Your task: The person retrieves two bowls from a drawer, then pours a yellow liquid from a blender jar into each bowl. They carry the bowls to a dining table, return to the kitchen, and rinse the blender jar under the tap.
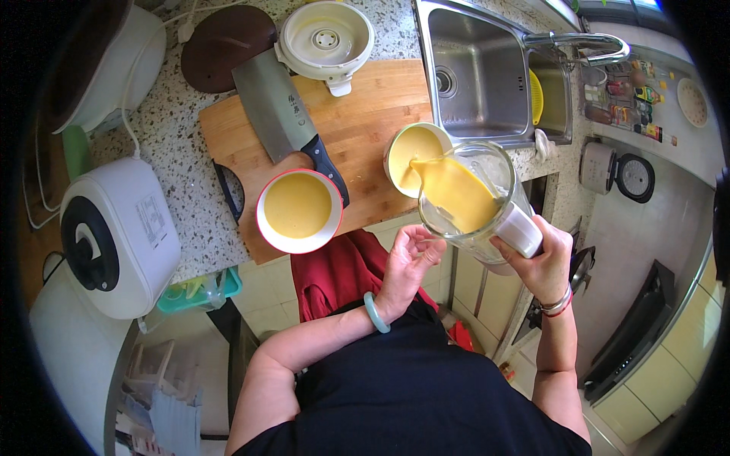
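My right hand grips the white handle of a glass blender jug, which is tilted to the left. Thick yellow liquid runs from its lip into a white bowl at the right end of a wooden cutting board. Just below the jug, my left hand has loosely bent fingers and holds nothing visible; whether it touches the glass is unclear. A second bowl, white with a red rim, holds the same yellow liquid at the board's near edge.
A cleaver lies across the board, its black handle beside the red-rimmed bowl. Behind stands a white blender lid-like part near a brown round lid. A white rice cooker is at left, a steel sink at back right.
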Motion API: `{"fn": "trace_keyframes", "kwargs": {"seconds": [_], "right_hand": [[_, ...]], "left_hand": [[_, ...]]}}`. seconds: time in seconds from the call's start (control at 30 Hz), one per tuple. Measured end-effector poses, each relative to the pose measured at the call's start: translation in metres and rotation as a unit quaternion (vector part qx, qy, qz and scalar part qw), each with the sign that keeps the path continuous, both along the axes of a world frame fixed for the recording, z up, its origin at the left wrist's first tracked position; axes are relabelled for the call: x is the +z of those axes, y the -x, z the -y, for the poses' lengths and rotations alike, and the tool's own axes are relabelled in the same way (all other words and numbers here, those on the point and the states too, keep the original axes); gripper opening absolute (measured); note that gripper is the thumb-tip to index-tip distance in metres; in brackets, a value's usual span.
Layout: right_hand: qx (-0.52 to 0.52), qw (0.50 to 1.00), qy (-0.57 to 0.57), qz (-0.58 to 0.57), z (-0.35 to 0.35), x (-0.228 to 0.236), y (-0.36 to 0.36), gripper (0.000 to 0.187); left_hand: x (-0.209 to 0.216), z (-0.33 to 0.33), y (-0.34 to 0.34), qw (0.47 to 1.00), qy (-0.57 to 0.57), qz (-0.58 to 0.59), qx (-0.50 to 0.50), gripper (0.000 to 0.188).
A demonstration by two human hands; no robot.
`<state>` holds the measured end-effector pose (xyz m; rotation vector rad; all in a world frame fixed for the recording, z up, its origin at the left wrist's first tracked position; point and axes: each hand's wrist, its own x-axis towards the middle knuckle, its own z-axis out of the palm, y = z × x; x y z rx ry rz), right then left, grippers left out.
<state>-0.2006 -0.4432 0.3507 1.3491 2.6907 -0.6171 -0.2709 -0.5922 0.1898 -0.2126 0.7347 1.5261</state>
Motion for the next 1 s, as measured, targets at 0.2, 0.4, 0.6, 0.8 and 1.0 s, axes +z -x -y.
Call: {"fn": "trace_keyframes", "kwargs": {"seconds": [0.2,0.4,0.6,0.8,1.0], "right_hand": [[0.008,1.0,-0.006,-0.002,-0.002,0.0,0.003,0.038],[-0.002,1.0,-0.001,0.003,-0.004,0.002,0.002,0.036],[-0.051,0.998,0.009,-0.044,0.002,-0.008,-0.016,0.033],[-0.102,0.989,0.016,-0.104,0.013,-0.026,-0.053,0.033],[-0.115,0.973,-0.001,-0.2,0.026,-0.047,-0.093,0.035]], "left_hand": [[0.001,-0.002,0.002,1.0,0.0,0.01,-0.006,0.036],[-0.004,-0.001,-0.001,1.0,-0.015,0.01,-0.02,0.033],[-0.005,-0.002,0.0,1.0,-0.01,-0.006,-0.021,0.032],[0.001,0.0,0.0,0.999,0.0,-0.042,0.003,0.028],[0.004,0.003,-0.005,0.998,0.004,-0.057,0.026,0.026]]}}
